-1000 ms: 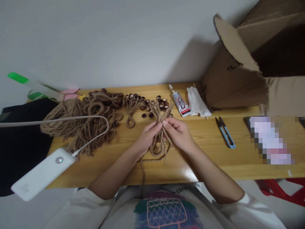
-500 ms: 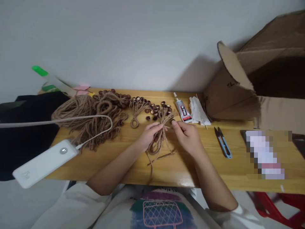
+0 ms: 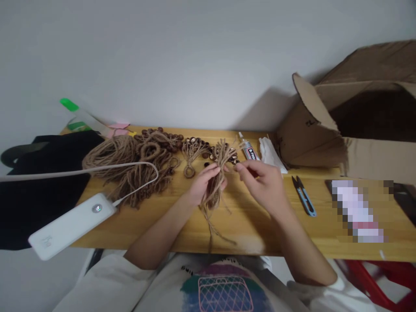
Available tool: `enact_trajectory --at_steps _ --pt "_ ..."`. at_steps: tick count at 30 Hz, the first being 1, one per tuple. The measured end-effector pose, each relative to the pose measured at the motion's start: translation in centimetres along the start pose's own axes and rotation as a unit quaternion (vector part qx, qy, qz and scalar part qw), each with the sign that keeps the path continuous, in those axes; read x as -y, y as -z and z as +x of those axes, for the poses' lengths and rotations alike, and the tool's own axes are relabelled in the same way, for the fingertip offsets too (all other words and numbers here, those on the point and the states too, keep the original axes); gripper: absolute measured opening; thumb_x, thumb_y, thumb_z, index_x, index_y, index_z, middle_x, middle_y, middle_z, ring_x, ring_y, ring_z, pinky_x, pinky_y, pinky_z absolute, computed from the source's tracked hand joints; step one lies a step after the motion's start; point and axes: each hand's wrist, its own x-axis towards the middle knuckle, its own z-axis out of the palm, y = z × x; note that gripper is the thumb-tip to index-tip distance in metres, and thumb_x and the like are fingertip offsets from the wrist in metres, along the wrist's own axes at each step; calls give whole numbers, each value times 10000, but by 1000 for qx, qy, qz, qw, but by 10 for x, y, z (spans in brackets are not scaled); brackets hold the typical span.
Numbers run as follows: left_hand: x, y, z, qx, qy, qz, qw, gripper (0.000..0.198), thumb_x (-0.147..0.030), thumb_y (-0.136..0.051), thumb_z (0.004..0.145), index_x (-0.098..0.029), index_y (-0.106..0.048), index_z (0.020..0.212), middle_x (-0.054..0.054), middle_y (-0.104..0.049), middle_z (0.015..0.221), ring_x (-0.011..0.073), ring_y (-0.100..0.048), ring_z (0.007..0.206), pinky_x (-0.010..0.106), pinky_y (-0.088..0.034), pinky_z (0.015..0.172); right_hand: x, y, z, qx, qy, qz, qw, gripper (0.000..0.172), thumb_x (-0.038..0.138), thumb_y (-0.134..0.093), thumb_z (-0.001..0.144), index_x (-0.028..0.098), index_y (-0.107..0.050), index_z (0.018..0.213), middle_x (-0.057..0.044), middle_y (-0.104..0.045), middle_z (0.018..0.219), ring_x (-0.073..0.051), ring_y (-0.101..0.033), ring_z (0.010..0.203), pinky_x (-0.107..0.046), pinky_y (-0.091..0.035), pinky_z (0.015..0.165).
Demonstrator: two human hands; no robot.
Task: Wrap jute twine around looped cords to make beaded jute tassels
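My left hand (image 3: 205, 184) is closed around the middle of a bundle of brown jute cords (image 3: 224, 151). Cut ends fan out above the fingers, and loose strands hang below over the table. My right hand (image 3: 260, 180) is just right of the bundle, with thumb and index finger pinched together. Something small and dark shows at its fingertips, too small to make out. Behind the bundle lie several dark, hollow half shells (image 3: 205, 154), partly hidden by the cords. Left of my left hand rests a looped cord tassel (image 3: 189, 171).
A heap of jute cord (image 3: 110, 156) lies left, beside a white power bank (image 3: 73, 225) with its cable. A glue tube (image 3: 250, 151), white tissue (image 3: 271, 154), blue thread snips (image 3: 304, 197) and an open cardboard box (image 3: 308, 130) are on the right.
The bundle stands more upright in my left hand, and its loose strands have swung. My right hand has turned slightly, still pinched beside the cords. The camera view has shifted a little.
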Motion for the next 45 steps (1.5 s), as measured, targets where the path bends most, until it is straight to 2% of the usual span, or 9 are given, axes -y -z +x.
enact_trajectory --at_steps 1,4,9,20,27,31,37,41,45 --pt "0 1 0 32 4 -10 999 242 -385 -582 779 -157 -552 855 -20 -543 481 87 -446 391 198 -304 414 -6 -3 6 -23 -35 39 998 200 277 -567 847 162 -643 702 19 -558 546 -96 -468 503 -230 -339 504" --pt "-1 2 -1 99 14 -43 994 225 -374 -552 800 -154 -540 842 -26 -509 442 88 -424 373 197 -300 405 -17 -15 16 -13 -80 200 976 203 349 -617 799 170 -621 701 30 -544 532 -85 -440 458 -225 -333 455" --pt "1 5 0 118 21 -48 992 222 -364 -509 828 -146 -546 810 -24 -498 424 90 -413 356 206 -300 409 -17 -29 11 1 -108 311 944 190 345 -694 735 171 -615 735 28 -593 554 -76 -476 472 -211 -366 463" --pt "5 6 1 117 87 -51 988 217 -356 -511 832 -145 -549 796 -18 -495 420 95 -413 374 197 -315 411 -23 -29 9 2 -203 356 912 121 248 -660 676 160 -596 625 28 -601 509 -65 -495 463 -199 -373 478" --pt "6 7 3 148 156 -48 975 225 -355 -506 831 -138 -550 792 -23 -470 414 87 -386 361 193 -312 397 -30 -27 11 62 -284 351 890 165 238 -582 610 170 -518 474 22 -557 433 -51 -392 377 -190 -274 389" --pt "8 8 5 148 172 -39 973 232 -360 -506 826 -136 -555 792 -20 -463 411 89 -384 358 192 -298 390 -36 -29 10 32 -296 333 895 182 213 -546 587 175 -475 423 27 -520 394 -45 -350 359 -191 -225 372" --pt "8 9 5 119 179 -39 976 230 -362 -483 836 -145 -547 797 -22 -455 407 91 -368 347 197 -282 385 -32 -27 10 -43 -281 273 919 154 179 -549 553 173 -501 407 41 -480 386 -55 -387 386 -196 -267 394" --pt "7 9 6 108 178 -54 976 246 -322 -411 868 -137 -556 797 -16 -451 410 92 -363 348 196 -275 380 -31 -27 11 -79 -286 288 911 57 166 -577 529 171 -547 481 58 -492 395 -51 -377 356 -193 -266 368" --pt "4 8 6 100 176 -80 976 257 -284 -373 876 -125 -567 820 -12 -442 408 93 -349 349 190 -276 376 -35 -26 11 -76 -278 343 894 81 212 -613 569 169 -559 527 49 -508 412 -57 -389 331 -200 -281 344"
